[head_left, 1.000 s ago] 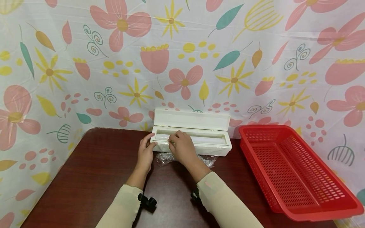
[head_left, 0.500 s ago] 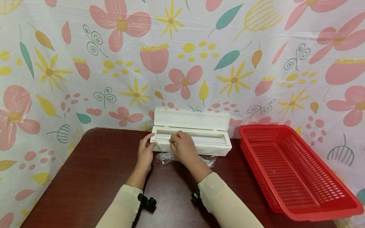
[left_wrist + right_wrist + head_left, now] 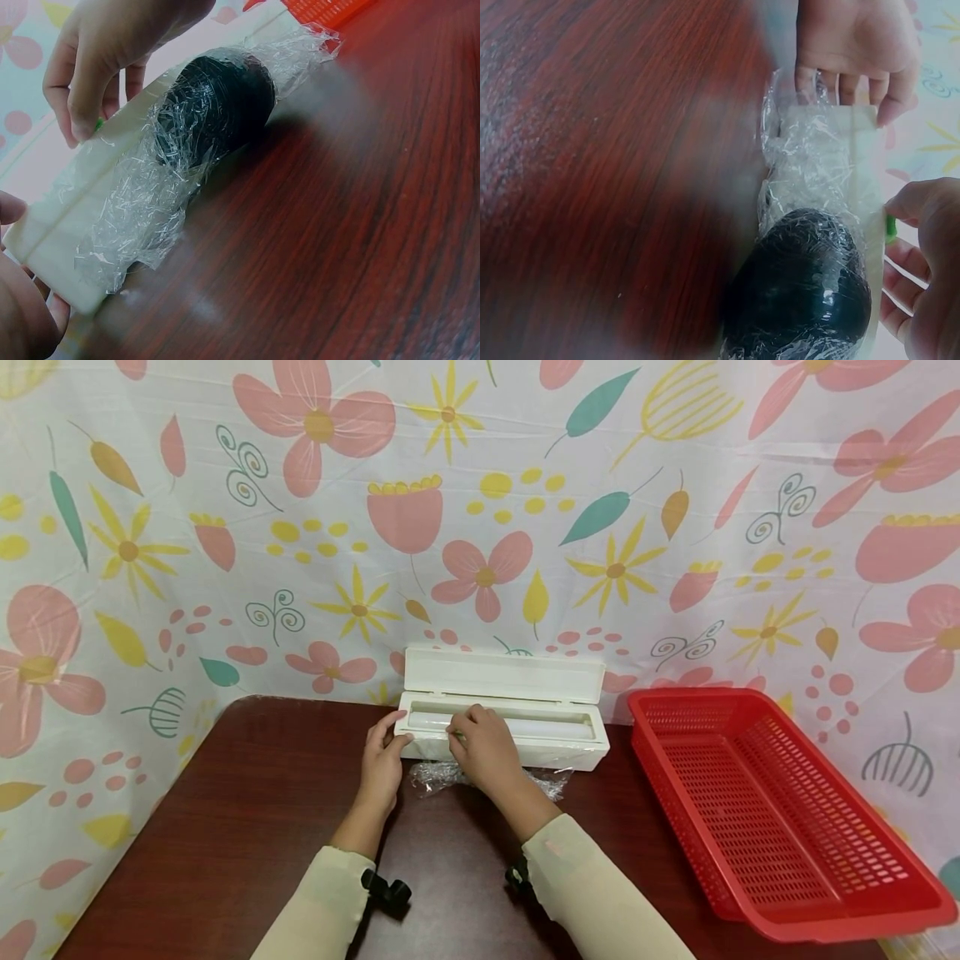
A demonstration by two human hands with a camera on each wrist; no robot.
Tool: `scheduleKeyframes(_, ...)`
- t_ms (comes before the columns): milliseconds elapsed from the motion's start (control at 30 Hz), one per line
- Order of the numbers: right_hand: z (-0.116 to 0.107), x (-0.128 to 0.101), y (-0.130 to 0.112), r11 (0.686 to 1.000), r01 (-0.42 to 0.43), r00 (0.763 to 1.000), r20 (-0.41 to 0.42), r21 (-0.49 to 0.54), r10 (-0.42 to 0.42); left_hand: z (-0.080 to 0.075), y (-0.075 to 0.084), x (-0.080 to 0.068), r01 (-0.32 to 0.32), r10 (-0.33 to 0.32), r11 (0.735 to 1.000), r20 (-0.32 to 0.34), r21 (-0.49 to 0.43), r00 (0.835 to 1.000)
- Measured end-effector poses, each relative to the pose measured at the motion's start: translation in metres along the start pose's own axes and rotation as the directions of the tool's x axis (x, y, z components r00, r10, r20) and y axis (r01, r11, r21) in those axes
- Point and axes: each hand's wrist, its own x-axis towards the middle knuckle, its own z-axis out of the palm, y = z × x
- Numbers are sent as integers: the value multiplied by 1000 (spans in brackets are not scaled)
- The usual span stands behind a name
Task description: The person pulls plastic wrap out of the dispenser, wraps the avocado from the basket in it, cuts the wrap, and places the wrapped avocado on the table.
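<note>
A white cling film dispenser (image 3: 555, 755) stands at the table's back with its lid (image 3: 502, 677) up and a film roll (image 3: 551, 728) inside. My left hand (image 3: 382, 770) grips its left end, thumb on the front and fingers around the edge. With thumb and fingertips, my right hand (image 3: 483, 750) pinches a small green slide cutter (image 3: 890, 227) on the front edge. Against the dispenser's front lies a glossy, dark, rounded thing (image 3: 802, 277) wrapped in clear cling film (image 3: 142, 214). Its kind is unclear; in the head view the right hand and wrist hide it.
A red plastic basket (image 3: 862, 928) with perforated sides stands at the right of the brown wooden table (image 3: 247, 827). Behind the dispenser hangs a flower-patterned sheet (image 3: 480, 468). Black camera mounts (image 3: 386, 889) sit on both wrists.
My right hand has slid slightly to the right along the dispenser's front edge. The left hand keeps its grip on the left end, and the dispenser stays in place.
</note>
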Motion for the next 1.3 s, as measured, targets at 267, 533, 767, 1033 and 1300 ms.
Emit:
scheduleKeyframes(267, 1, -1, 3, 1000, -6, 1000, 1, 5, 6, -1, -3, 0, -19, 19, 1000, -1, 9, 1000)
scheduleKeyframes(533, -1, -3, 4, 1000, -12, 1000, -17, 23, 12, 0, -3, 0, -22, 22, 1000, -1, 5, 1000)
scheduleKeyframes(767, 0, -4, 7, 999, 2, 999, -42, 35, 0, 1, -3, 0, -20, 20, 1000, 1, 3, 1000)
scheduleKeyframes(1033, -2, -5, 8, 999, -8, 999, -32, 41, 9, -1, -4, 1, -25, 25, 1000, 4, 5, 1000)
scheduleKeyframes(1300, -5, -6, 9, 999, -20, 1000, -23, 50, 21, -2, -5, 2, -15, 15, 1000, 13, -12, 1000)
